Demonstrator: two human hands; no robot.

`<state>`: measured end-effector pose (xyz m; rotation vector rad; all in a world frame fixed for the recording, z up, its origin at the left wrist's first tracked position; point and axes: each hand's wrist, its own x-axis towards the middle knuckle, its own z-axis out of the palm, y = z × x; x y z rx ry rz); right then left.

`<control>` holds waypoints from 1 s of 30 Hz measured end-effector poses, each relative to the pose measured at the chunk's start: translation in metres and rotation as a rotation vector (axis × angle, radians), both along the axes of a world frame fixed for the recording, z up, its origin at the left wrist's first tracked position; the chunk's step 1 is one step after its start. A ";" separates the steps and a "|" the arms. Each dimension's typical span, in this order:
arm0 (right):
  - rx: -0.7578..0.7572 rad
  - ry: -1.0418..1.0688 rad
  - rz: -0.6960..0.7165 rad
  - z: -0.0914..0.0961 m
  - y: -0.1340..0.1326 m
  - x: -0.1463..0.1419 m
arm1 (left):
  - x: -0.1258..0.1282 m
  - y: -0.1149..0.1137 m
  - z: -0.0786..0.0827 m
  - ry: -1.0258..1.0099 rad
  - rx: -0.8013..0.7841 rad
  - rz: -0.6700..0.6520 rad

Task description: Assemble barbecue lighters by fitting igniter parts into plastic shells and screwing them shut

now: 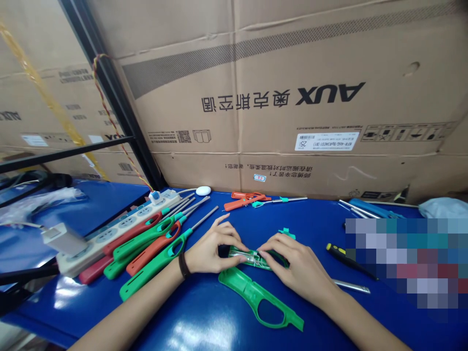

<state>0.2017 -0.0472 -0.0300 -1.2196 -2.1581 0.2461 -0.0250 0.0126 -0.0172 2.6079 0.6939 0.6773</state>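
Note:
An opened gas lighter [252,259], its green half casing holding a clear fuel tank and small white parts, lies between my hands. My left hand [215,244] pinches its left end with thumb and index finger. At its middle, the thumb and fingers of my right hand [292,258] press on the inner parts, hiding some of them. Just below, the other green casing half [252,295] rests on the blue table, hollow side up. A small teal piece [287,233] shows behind my right hand. A metal lighter tube [353,286] lies partly behind my right wrist.
Several assembled red and green lighters [153,263] lie left beside a white power strip [124,226]. An orange lighter in pieces [244,200] sits at the back. A yellow-black screwdriver [351,261] is on the right. A large cardboard box [274,146] walls off the rear.

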 end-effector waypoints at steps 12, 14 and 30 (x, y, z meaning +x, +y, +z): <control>0.093 -0.167 0.074 0.001 -0.002 -0.006 | 0.002 0.008 -0.011 -0.046 -0.131 0.028; 0.089 -0.177 0.060 0.001 -0.002 -0.006 | 0.002 0.010 -0.009 -0.080 -0.192 0.054; 0.038 -0.129 -0.028 -0.005 -0.002 -0.022 | 0.000 0.014 -0.009 0.093 -0.271 0.098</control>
